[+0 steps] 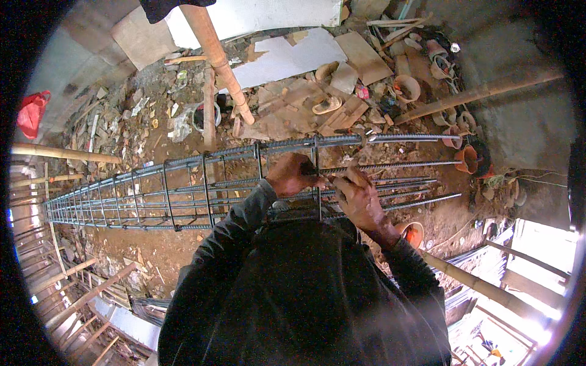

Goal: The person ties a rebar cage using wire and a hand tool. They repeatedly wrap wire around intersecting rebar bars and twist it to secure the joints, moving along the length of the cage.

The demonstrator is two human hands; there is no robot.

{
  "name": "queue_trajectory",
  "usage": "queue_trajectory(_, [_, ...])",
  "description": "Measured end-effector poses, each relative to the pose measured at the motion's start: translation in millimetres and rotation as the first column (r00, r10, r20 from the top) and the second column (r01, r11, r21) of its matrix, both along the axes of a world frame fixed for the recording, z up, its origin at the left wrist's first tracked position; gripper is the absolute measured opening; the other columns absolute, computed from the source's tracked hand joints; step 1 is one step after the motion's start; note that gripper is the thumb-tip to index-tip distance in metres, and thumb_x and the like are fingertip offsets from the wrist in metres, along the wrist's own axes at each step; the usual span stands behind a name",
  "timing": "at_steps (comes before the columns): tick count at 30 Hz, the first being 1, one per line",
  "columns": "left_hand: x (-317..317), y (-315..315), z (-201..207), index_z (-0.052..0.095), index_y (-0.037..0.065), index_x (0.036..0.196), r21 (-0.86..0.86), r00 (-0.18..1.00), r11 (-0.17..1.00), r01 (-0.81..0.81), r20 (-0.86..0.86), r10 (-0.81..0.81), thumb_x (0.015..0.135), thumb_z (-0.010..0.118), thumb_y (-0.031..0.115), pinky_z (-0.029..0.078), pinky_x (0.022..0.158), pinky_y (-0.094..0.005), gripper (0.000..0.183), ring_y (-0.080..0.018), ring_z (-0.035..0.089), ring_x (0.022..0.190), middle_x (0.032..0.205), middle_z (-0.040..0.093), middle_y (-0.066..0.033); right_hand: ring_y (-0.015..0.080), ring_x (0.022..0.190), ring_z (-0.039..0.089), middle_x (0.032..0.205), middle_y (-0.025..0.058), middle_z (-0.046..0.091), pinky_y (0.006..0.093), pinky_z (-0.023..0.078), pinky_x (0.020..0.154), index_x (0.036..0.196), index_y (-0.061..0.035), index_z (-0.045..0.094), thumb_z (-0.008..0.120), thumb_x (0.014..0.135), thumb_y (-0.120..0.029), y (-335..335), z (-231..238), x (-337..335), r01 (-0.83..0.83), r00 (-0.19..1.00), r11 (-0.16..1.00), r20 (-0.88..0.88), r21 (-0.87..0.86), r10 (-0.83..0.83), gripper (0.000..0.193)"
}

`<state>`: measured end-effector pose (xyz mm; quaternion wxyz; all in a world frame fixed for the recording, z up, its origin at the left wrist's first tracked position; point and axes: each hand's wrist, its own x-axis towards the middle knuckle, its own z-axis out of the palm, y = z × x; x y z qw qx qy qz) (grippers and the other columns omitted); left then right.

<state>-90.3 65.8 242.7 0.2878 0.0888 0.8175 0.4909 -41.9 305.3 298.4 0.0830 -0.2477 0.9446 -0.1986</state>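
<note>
A long cage of ribbed steel rebar (244, 152) runs across in front of me, narrowing with distance toward the left. Square stirrups (168, 195) ring its long bars at intervals. My left hand (292, 175) is closed at the stirrup nearest the right end, by one of the long bars. Close beside it, on the other side of that stirrup, my right hand (360, 198) is closed too, its fingertips almost meeting the left ones. Whatever the fingers pinch is too small to make out. Bare bar ends (427, 165) stick out beyond my right hand.
Bamboo poles stand near the cage, one upright pole (217, 61) beyond it and another (482, 283) at lower right. Buckets (467, 158) line the right side. Rubble (146, 110), a white board (293, 56) and a sandal (327, 105) lie on the dirt beyond.
</note>
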Motion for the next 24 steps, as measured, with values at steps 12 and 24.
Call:
queue_trajectory(12, [14, 2, 11, 0.067, 0.007, 0.112, -0.054, 0.943, 0.993, -0.103, -0.322, 0.081, 0.086, 0.082, 0.040, 0.052, 0.068, -0.0522, 0.044, -0.0421, 0.068, 0.081, 0.092, 0.068, -0.0181, 0.0325, 0.104, 0.068, 0.115, 0.0148, 0.073, 0.0511, 0.051, 0.099, 0.111, -0.0137, 0.075, 0.074, 0.086, -0.025, -5, -101, 15, 0.296, 0.945, 0.841, 0.013, -0.453, -0.326, 0.027])
queue_trajectory(24, [12, 10, -16, 0.076, 0.004, 0.077, -0.093, 0.941, 0.982, -0.162, -0.313, 0.125, 0.086, 0.078, 0.052, 0.055, 0.063, -0.0471, 0.049, -0.0362, 0.070, 0.064, 0.071, 0.072, -0.0173, 0.0336, 0.106, 0.066, 0.115, 0.0101, 0.073, 0.0559, 0.048, 0.100, 0.109, -0.0134, 0.074, 0.069, 0.089, -0.018, -22, -65, 8, 0.330, 0.825, 0.944, -0.487, 0.006, -0.286, 0.021])
